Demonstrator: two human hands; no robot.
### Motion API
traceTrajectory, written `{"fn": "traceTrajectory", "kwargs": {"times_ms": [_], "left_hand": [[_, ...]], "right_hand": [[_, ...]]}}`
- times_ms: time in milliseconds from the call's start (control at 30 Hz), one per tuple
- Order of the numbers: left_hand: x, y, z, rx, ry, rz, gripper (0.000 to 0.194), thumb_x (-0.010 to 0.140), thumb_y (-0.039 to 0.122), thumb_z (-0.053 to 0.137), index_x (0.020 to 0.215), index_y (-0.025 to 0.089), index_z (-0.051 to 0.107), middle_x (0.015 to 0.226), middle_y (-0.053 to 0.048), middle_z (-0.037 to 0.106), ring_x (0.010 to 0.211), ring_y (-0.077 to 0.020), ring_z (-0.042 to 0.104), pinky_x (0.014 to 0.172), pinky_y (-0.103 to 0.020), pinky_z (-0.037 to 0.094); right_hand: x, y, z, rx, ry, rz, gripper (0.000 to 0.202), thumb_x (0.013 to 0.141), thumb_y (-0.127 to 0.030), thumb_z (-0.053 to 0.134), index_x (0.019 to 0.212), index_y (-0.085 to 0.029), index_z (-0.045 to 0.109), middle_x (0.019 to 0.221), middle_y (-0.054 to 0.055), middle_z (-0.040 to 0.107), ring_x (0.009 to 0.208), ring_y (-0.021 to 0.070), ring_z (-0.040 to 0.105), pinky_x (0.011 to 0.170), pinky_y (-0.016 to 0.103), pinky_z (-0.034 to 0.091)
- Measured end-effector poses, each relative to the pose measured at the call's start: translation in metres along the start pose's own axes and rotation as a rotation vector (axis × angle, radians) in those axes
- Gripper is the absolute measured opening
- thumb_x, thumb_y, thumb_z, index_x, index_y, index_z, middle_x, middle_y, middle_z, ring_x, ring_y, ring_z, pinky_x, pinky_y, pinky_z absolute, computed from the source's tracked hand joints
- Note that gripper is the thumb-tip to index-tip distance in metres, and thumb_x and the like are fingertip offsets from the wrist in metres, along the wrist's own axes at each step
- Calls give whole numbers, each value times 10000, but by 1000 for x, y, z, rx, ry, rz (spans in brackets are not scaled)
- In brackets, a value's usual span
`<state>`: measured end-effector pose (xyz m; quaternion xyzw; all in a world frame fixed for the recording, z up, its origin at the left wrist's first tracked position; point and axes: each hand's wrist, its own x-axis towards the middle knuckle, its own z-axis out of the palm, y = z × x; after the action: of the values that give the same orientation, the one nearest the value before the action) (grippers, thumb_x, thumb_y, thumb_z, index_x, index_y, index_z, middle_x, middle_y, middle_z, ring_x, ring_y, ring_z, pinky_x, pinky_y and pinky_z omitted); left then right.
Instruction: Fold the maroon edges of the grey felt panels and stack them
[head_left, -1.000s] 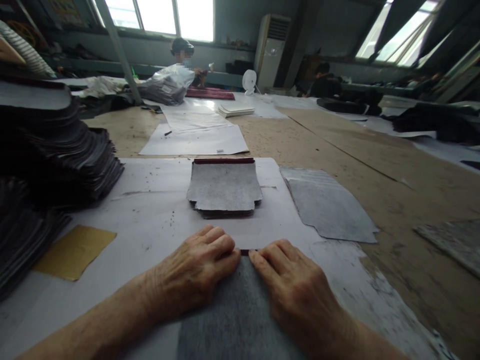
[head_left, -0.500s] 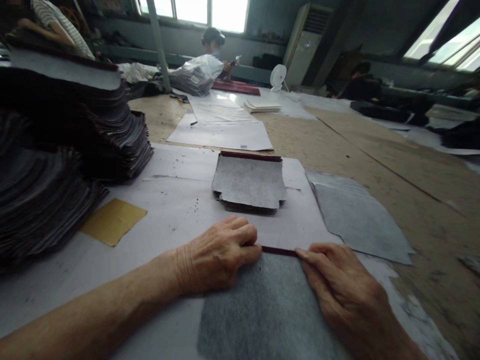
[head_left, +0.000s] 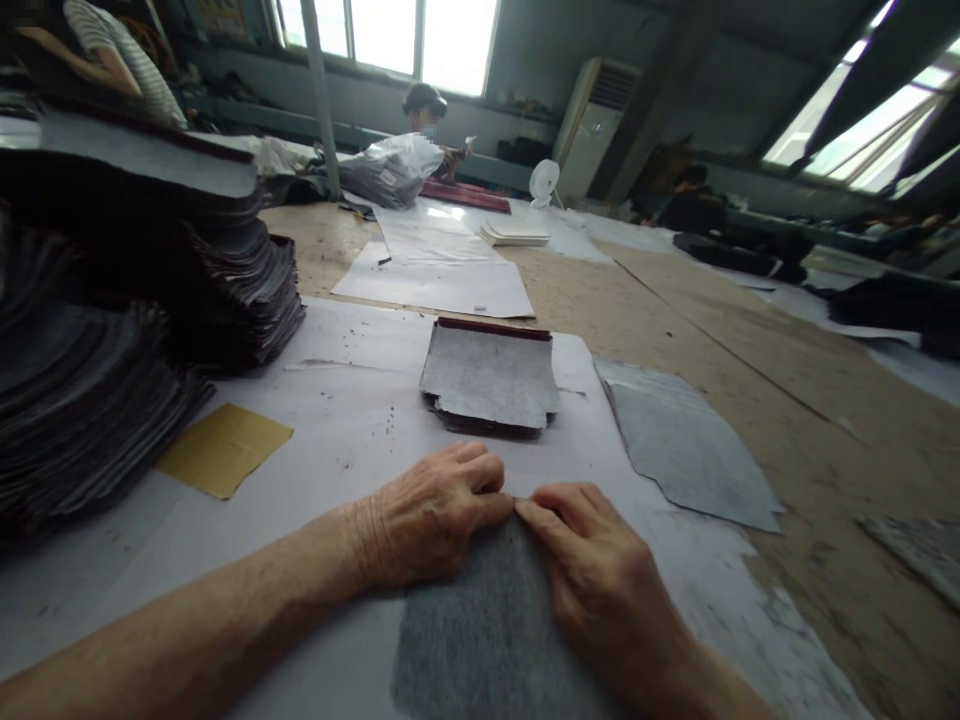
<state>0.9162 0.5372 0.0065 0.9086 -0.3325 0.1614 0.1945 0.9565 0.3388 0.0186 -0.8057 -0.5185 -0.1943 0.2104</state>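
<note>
A grey fabric piece (head_left: 480, 640) lies flat on white paper (head_left: 330, 420) in front of me. My left hand (head_left: 450, 510) is closed on its far edge, fingers curled and thumb pressing. Right beside it, my right hand (head_left: 592, 560) pinches the same edge, the two thumbs nearly touching. The dark red fold along that edge is hidden under my fingers. Just beyond my hands sits a small stack of grey pieces (head_left: 491, 375) with a dark red folded strip along its far side and notched near corners.
Tall stacks of dark pieces (head_left: 232, 270) rise at the left, near a yellow card (head_left: 225, 450). More grey pieces (head_left: 690, 440) lie to the right. Farther back are white sheets (head_left: 442, 275), a plastic bag (head_left: 394, 170), a small fan (head_left: 544, 183) and several people.
My right hand has slid left along the folded edge until it meets my left hand, covering the dark red strip. My left hand has hardly moved. The camera view has shifted slightly.
</note>
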Motion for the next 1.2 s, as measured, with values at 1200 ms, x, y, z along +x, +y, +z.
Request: {"fn": "traceTrajectory", "kwargs": {"times_ms": [1200], "left_hand": [[-16, -18, -45, 9, -227, -22, 275, 694, 1, 434, 859, 143, 602, 772, -42, 550, 717, -158, 479, 678, -283, 423]], "right_hand": [[20, -5, 24, 53, -25, -215, 295, 852, -56, 360, 1002, -80, 613, 716, 66, 532, 657, 171, 433, 564, 288, 408]]}}
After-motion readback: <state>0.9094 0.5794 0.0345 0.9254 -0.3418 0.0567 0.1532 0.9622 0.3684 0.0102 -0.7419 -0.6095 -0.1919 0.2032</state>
